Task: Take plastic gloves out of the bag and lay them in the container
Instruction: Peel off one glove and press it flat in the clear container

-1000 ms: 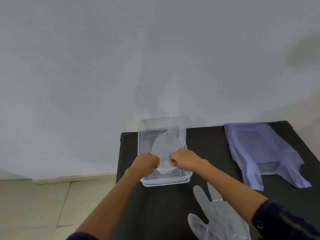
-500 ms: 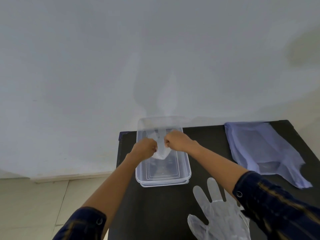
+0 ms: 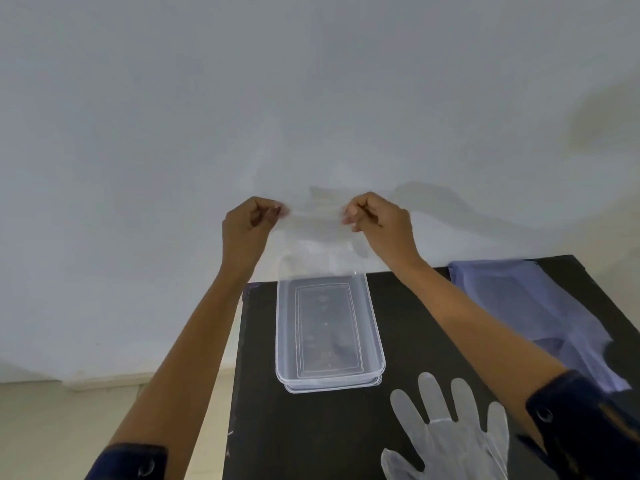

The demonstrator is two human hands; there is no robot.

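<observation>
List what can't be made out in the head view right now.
- Held glove: clear film stretched between left hand and right hand, washed out against the pale wall; outline and fingers unreadable.
- Glove on table: cuff cut off by bottom edge.
- Bag: contents hidden by its purple film; right side cut by frame edge.
- Container: any gloves inside are indistinguishable, clear on clear.

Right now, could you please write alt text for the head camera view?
Two bare hands, left hand and right hand, pinch a thin clear plastic glove stretched between them above a clear rectangular plastic container on a black table. Another clear plastic glove lies nearer; a pale blue plastic bag lies right.
</observation>
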